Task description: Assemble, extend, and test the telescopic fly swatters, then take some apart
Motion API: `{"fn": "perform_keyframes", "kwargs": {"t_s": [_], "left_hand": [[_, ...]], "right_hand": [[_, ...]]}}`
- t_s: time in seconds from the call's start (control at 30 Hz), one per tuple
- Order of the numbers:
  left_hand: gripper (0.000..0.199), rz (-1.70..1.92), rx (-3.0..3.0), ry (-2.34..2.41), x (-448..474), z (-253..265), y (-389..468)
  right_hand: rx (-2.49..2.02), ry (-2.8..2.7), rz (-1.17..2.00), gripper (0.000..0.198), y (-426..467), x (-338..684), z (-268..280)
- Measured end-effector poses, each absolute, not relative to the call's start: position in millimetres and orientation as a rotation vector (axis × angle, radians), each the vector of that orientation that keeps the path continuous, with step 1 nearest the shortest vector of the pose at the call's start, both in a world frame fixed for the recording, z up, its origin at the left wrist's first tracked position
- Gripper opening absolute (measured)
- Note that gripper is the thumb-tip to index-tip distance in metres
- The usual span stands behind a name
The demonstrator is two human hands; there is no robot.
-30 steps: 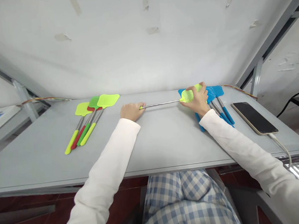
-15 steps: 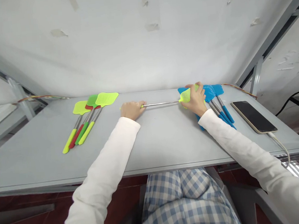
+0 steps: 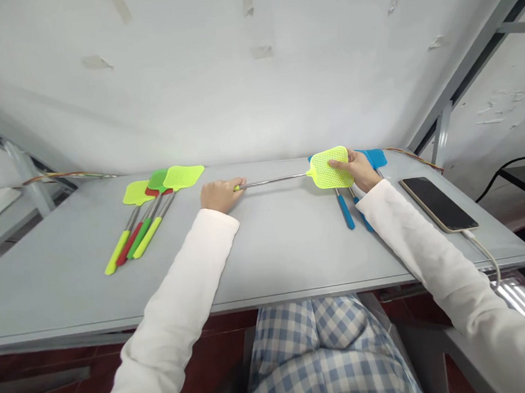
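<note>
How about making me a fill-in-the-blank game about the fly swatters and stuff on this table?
1. The left hand is closed on one end of the held swatter, and the other end is held by the ____.
2. The swatter handle showing just below the held swatter is ____.
3. Between the leftmost yellow handle and the green handle lies a ____ handle.
4. A white cable is plugged into the ____.

Missing words: right hand; blue; red; phone.

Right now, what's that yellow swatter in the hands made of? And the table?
Swatter head: probably matte plastic, bright yellow with little holes. Rod: looks like polished metal, silvery and shiny. Table: smooth grey, soft sheen, maybe painted metal or laminate.
</note>
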State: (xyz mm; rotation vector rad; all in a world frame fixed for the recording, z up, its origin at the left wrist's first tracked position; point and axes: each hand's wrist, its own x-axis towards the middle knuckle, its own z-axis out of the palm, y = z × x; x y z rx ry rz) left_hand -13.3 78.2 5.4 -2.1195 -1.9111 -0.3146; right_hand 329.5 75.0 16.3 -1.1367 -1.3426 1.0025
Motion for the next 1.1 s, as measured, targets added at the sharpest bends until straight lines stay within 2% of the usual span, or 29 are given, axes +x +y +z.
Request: {"fn": "perform_keyframes", "kwargs": {"t_s": [0.3,1.1], "left_hand": [[0.048,-0.204,-2.144,-1.892,-6,7,73],[0.051,-0.281,-2.251,-1.858,39,5,54]], "right_hand": [[-1.084,-1.281,0.932,0.055,71,330,15],[-1.144,-1.532,0.597,0.061,48,280,18]]}}
